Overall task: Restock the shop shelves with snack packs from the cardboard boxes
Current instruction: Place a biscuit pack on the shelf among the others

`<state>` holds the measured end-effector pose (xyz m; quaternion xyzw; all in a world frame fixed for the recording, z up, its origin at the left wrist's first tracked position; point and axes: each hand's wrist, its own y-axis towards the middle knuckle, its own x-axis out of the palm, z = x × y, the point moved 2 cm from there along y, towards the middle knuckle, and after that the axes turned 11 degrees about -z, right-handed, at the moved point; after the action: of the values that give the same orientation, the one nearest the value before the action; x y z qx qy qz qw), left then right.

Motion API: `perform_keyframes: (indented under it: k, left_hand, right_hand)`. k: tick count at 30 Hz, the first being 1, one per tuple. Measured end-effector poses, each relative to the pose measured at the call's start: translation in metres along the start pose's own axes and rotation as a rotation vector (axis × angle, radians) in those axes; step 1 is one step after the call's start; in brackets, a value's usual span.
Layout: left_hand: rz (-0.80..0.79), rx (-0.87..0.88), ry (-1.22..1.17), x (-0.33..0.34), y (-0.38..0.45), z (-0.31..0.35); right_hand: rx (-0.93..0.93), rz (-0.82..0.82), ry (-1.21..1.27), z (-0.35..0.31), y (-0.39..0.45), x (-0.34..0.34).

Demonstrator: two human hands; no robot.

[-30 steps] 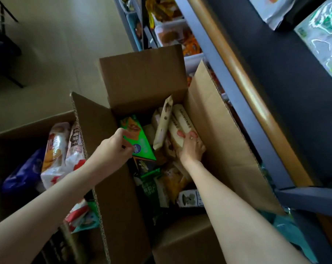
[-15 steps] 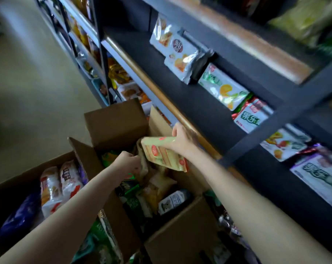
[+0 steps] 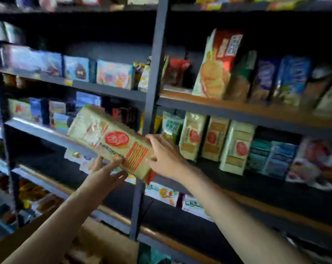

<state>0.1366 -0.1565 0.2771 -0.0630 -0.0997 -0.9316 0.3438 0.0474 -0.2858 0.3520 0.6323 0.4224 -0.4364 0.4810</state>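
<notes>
A long cream snack pack with a red round logo and red stripes hangs tilted in front of the dark shelf unit. My right hand grips its lower right end. My left hand touches its underside with fingers spread and straight. Three matching cream packs stand upright on the middle shelf just right of my right hand. A flap of the cardboard box shows at the bottom.
A dark upright post divides the shelf unit right behind the held pack. Upper shelf carries tall biscuit packs and blue boxes. Left bays hold several small boxes. Lower shelves carry flat snack bags.
The view swung up from the box to the shelves. My right hand lifted the cream pack out of the box to shelf height, and my left hand left the box and came under it.
</notes>
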Motion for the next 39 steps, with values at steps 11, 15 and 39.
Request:
perform_keyframes:
  k: [11,15,39]
  left_hand:
    - [-0.166,0.467,0.183,0.154,0.015,0.109]
    - [-0.251,0.462,0.294,0.168,0.014,0.109]
    - [-0.291,0.103,0.569,0.145,0.087,-0.002]
  right_hand:
    - [0.244,0.539,-0.19,0.033,-0.086,-0.109]
    - [0.272,0.592,0.07,0.049,-0.103,-0.101]
    - [0.416,0.489,0.069,0.174,-0.085,0.015]
